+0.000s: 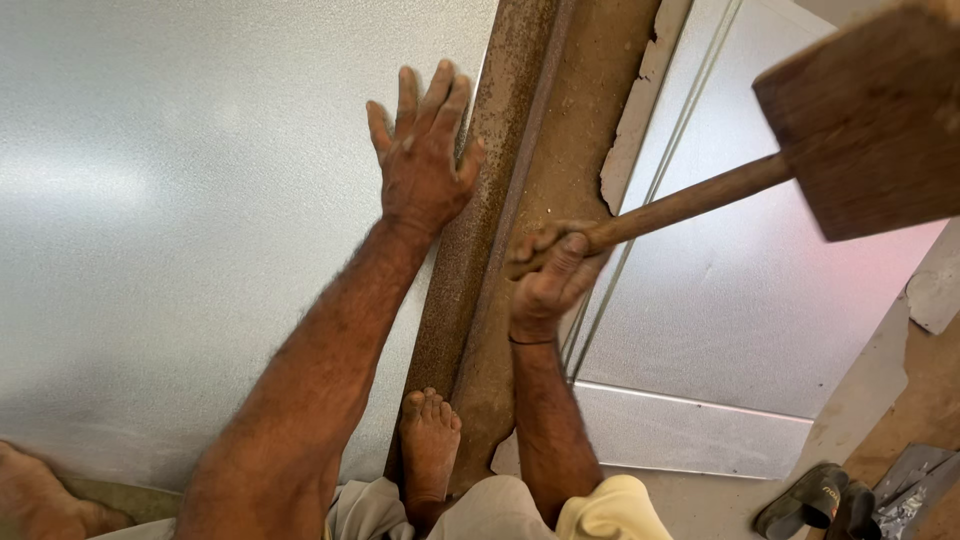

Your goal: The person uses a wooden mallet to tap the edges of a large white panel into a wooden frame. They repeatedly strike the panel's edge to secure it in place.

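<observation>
My left hand (pixel 420 160) lies flat, fingers spread, on a large grey metal sheet (pixel 180 220), at its edge by a rusty iron rail (pixel 480 230). My right hand (pixel 548 275) is closed around the wooden handle of a mallet. The big wooden mallet head (pixel 865 120) is raised close to the camera at the upper right, slightly blurred. My bare foot (pixel 430 445) rests at the rail's near end.
A second metal sheet (pixel 740 290) with a folded edge lies right of the rail on the dusty floor. Dark sandals (pixel 820 500) and crumpled metal scrap (pixel 915 490) sit at the bottom right. Another bare foot (pixel 40 495) shows at the bottom left.
</observation>
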